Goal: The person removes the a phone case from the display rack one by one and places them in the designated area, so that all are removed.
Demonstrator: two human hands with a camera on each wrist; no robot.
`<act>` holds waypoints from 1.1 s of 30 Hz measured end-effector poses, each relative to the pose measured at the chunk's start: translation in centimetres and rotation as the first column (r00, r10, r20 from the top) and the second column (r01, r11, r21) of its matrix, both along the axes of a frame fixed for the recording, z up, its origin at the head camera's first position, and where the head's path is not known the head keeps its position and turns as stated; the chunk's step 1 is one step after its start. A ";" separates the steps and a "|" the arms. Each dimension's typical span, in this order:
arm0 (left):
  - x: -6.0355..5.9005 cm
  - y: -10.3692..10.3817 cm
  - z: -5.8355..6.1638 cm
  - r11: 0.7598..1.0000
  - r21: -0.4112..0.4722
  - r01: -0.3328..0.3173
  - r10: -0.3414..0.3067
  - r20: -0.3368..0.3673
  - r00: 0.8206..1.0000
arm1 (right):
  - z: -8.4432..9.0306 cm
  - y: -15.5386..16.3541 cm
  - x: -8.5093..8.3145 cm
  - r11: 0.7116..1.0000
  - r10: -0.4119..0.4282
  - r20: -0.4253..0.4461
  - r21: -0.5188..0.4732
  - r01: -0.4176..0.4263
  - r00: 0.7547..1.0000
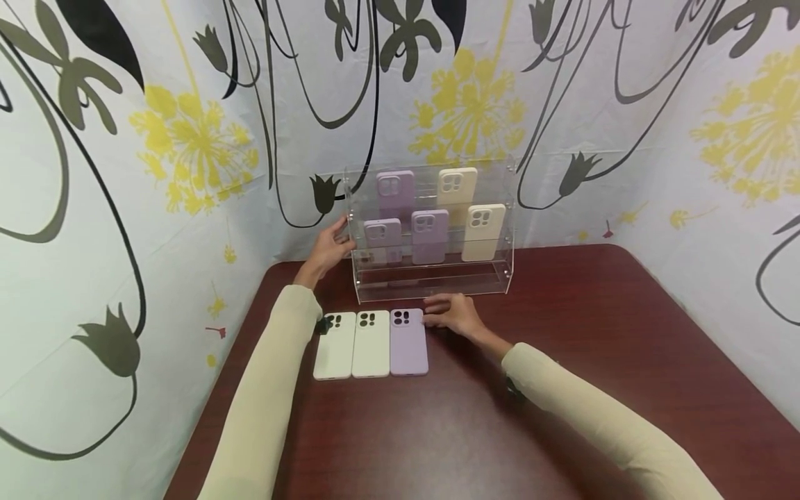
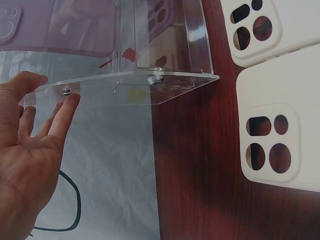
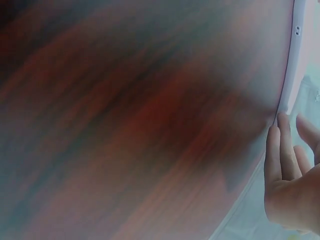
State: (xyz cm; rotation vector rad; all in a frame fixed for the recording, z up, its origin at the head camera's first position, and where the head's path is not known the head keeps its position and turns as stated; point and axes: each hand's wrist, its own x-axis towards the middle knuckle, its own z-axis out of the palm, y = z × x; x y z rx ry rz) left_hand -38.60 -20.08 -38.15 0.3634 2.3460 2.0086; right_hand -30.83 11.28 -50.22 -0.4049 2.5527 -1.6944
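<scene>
My left hand [image 1: 328, 248] is at the left side of a clear acrylic display stand [image 1: 431, 287], thumb and fingers on either side of its side panel. In the left wrist view, the fingertips meet that panel by a screw. My right hand [image 1: 459, 316] touches the upper right edge of a purple phone case [image 1: 409, 347] lying flat on the table; its fingers are fairly straight. In the right wrist view, the fingertips reach the case's edge [image 3: 292, 65]. Left of it lie two cream phone cases [image 1: 371, 351], [image 1: 335, 354], side by side.
On the stand's tiers lean purple cases [image 1: 429, 236] and cream cases [image 1: 483, 232]; its lowest front tier holds no case. The dark red table [image 1: 400, 437] meets a patterned cloth backdrop [image 1: 300, 146] behind and at both sides.
</scene>
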 end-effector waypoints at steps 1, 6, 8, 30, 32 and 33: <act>-0.2 -0.1 -0.2 1.000 -0.001 -0.001 0.001 0.001 1.000 | 0.1 0.2 -0.1 1.000 0.001 -0.008 0.007 -0.001 1.000; -1.2 -0.3 -1.3 0.999 -0.037 -0.024 0.023 -0.011 1.000 | 0.7 1.4 -0.5 0.997 -0.016 -0.083 0.069 0.022 0.996; -1.4 -0.3 -1.5 0.998 -0.053 -0.037 0.036 -0.019 0.999 | 1.0 1.9 -0.8 0.993 -0.030 -0.115 0.112 0.043 0.993; -1.4 -0.2 -2.1 0.996 -0.066 -0.055 0.052 -0.054 0.997 | 4.1 6.7 -2.6 0.977 -0.103 -0.317 0.144 0.156 0.943; -1.5 -0.2 -2.1 0.997 -0.057 -0.053 0.050 -0.052 0.997 | 4.3 7.1 -2.6 0.976 -0.106 -0.320 0.146 0.160 0.941; -1.5 -0.2 -2.1 0.997 -0.057 -0.053 0.050 -0.052 0.997 | 4.3 7.4 -2.7 0.975 -0.105 -0.324 0.153 0.162 0.940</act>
